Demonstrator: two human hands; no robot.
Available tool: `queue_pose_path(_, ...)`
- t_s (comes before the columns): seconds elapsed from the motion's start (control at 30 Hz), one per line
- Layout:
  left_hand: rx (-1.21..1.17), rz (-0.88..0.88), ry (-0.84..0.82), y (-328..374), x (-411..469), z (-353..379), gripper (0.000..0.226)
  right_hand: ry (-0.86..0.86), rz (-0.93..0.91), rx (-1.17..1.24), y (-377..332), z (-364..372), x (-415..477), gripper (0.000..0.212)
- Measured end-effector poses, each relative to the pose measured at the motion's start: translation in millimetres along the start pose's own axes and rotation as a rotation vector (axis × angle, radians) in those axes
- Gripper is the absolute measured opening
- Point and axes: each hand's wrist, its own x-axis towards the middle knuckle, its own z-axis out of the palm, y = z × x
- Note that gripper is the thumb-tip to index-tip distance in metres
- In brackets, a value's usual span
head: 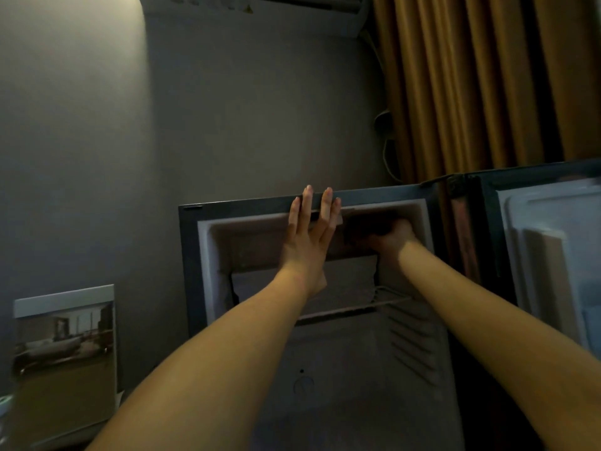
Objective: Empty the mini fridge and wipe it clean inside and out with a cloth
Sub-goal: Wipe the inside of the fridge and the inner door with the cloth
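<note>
The mini fridge [188, 255] stood open at about 5 o'clock in the view, with its door [553, 255] swung wide out at 3 o'clock. The left hand [309, 236] lay flat on the top front edge of the fridge, near the middle, with its fingers straight and a little spread, holding nothing. The right hand [395, 237] reached into the small top part of the fridge, at 2 o'clock from the left hand. It was up against a dark thing [364, 229] in there. It was too dark to tell what the dark thing was, or if the fingers were gripping it. A wire shelf [383, 296] sat just below that hand. A grey wall [227, 109] rose behind the fridge, and a yellow curtain [471, 92] hung at 1 o'clock. A picture [65, 336] leaned at 8 o'clock.
</note>
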Motion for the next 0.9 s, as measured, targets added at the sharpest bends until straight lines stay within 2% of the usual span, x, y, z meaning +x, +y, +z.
queue_pose_path(0.03, -0.008, -0.001, -0.019, 1, -1, -3, 0.126, -0.068, 0.043, 0.208, -2, 8, -16, 0.048)
queue_pose_path(0.07, -0.018, -0.005, -0.038, 2, -2, -6, 0.127, -0.127, -0.031, 0.173, -4, 6, -31, 0.041)
queue_pose_path(0.1, -0.028, -0.008, -0.054, 2, -3, -9, 0.127, -0.094, -0.045, 0.186, -8, 7, -45, 0.04)
queue_pose_path(0.27, -0.238, 0.051, -0.135, 2, -17, -31, 0.114, -0.082, -0.039, 0.01, -29, -3, -70, 0.031)
queue_pose_path(0.33, -0.29, 0.13, -0.174, -1, -38, -31, 0.105, -0.124, -0.003, 0.126, -35, -8, -77, 0.027)
queue_pose_path(0.4, -0.301, 0.183, -0.28, 0, -64, -19, 0.094, -0.172, -0.017, 0.155, -35, -16, -82, 0.022)
queue_pose_path(0.47, -0.356, 0.124, -0.445, 2, -85, -5, 0.081, -0.24, -0.093, 0.058, -31, -29, -86, 0.022)
queue_pose_path(0.5, -0.377, 0.082, -0.525, 3, -92, 3, 0.078, -0.219, -0.209, -0.15, -27, -34, -92, 0.026)
queue_pose_path(0.53, -0.392, 0.051, -0.592, 4, -97, 8, 0.076, -0.189, -0.385, -0.492, -24, -39, -94, 0.031)
queue_pose_path(0.6, -0.449, 0.02, -0.679, 7, -101, 16, 0.074, -0.19, -0.848, -1.279, -21, -47, -88, 0.045)
queue_pose_path(0.63, -0.493, 0.012, -0.693, 8, -100, 18, 0.071, -0.221, -1.072, -1.602, -22, -49, -79, 0.049)
queue_pose_path(0.7, -0.572, 0.007, -0.67, 9, -94, 20, 0.065, -0.222, -1.397, -2.071, -24, -50, -67, 0.055)
queue_pose_path(0.73, -0.606, 0.016, -0.659, 10, -91, 22, 0.063, -0.199, -1.522, -2.247, -27, -49, -60, 0.062)
queue_pose_path(0.8, -0.664, 0.063, -0.665, 11, -82, 28, 0.062, -0.192, -1.717, -2.362, -34, -47, -51, 0.068)
queue_pose_path(0.9, -0.714, 0.128, -0.657, 12, -72, 39, 0.062, -0.327, -1.954, -2.36, -47, -51, -44, 0.037)
